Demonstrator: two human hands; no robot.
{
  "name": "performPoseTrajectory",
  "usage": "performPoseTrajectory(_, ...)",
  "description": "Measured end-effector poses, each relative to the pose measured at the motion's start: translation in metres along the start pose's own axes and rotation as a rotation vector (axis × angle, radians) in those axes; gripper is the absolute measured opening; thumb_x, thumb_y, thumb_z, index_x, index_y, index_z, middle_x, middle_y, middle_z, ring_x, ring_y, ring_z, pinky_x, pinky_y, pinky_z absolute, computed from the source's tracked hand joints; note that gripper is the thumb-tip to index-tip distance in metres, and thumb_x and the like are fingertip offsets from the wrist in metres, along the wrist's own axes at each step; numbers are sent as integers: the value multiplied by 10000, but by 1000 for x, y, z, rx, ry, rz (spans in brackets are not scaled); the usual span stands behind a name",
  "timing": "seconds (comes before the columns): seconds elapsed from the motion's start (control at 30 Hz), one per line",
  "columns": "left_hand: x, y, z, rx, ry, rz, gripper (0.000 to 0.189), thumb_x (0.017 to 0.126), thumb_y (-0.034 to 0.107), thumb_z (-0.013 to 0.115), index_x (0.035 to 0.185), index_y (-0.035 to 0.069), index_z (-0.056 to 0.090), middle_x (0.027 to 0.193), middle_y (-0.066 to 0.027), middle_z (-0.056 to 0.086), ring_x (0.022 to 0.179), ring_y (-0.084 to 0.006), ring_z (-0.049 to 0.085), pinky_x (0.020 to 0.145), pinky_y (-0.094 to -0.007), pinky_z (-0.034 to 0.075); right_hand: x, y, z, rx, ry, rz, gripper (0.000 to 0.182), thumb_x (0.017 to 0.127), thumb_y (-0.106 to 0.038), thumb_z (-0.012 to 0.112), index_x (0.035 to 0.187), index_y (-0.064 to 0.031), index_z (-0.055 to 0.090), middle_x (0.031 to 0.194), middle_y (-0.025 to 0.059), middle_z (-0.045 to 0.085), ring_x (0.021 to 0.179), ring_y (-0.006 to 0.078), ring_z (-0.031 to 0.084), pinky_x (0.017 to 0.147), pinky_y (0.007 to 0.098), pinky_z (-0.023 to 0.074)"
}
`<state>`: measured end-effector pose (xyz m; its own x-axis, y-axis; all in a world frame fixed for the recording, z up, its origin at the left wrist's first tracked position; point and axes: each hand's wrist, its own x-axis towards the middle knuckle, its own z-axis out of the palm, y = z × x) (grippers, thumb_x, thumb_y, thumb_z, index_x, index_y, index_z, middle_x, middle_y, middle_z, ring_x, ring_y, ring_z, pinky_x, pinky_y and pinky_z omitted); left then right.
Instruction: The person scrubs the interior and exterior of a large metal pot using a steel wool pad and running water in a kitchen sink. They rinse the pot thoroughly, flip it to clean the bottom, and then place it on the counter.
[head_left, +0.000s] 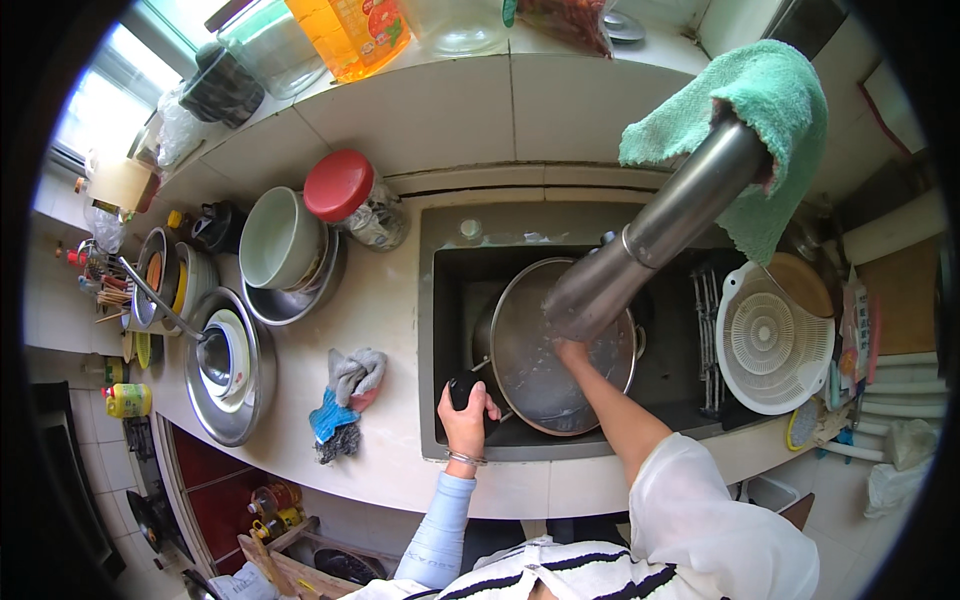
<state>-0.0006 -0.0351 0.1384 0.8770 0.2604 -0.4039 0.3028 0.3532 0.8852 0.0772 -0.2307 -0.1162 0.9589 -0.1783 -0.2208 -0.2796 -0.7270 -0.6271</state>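
Observation:
My left hand (466, 416) grips the black side handle (458, 388) of a large round metal pot (517, 379) in the dark sink (675, 360). The pot's inside looks wet, with cloudy water or suds in it. Over the pot leans a thick brushed-metal faucet (660, 225), its wide spout covering part of the opening. My right hand (571, 351) reaches to the pot beneath that spout. Only its wrist and a bit of the hand show, so its fingers and anything in them are hidden. A green towel (787, 97) drapes over the faucet's upper end.
Left of the sink lie crumpled cloths (349, 397). Beyond them stand a steel basin (262, 390) with a ladle, stacked bowls (274, 236) and a red-lidded jar (341, 184). A white strainer (772, 337) sits at the sink's right. Bottles and jars line the ledge (420, 97).

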Motion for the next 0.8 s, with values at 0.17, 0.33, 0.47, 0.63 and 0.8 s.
performPoseTrajectory(0.17,0,0,-2,-31,47,-5,122,860,66,553,816,-2,462,570,-53,484,444,-140,466,421,-289,420,2,-101,31,209,65,-130,497,733,-145,573,1206,-37,470,1096,211,544,1020,382,516,938,404,380)
performPoseTrajectory(0.33,0,-4,-5,-67,66,-38,116,859,59,552,818,-2,463,569,-53,483,437,-140,460,414,-290,417,-14,-183,12,1262,-312,368,312,841,-241,469,1045,-13,532,928,152,582,892,293,562,796,364,446)
performPoseTrajectory(0.47,2,-5,-10,-48,97,-9,112,857,57,554,820,-2,466,567,-51,480,431,-137,454,405,-283,411,-71,-217,-57,1318,-616,452,467,905,-429,375,987,-6,556,966,136,573,873,219,528,798,349,427)
performPoseTrajectory(0.63,5,-8,-7,-94,167,-47,119,850,75,566,816,13,471,564,-50,478,427,-138,450,393,-283,406,-133,-144,-137,489,-924,-235,587,969,-446,173,1257,-16,450,1260,142,492,1169,253,455,1034,302,292)
performPoseTrajectory(0.8,8,-3,-14,-65,174,-61,133,844,100,573,807,26,468,570,-61,485,436,-151,457,398,-297,412,-100,-80,-198,-631,-1115,-494,434,929,-302,303,1248,-66,479,1218,142,519,1131,284,486,1054,416,246)
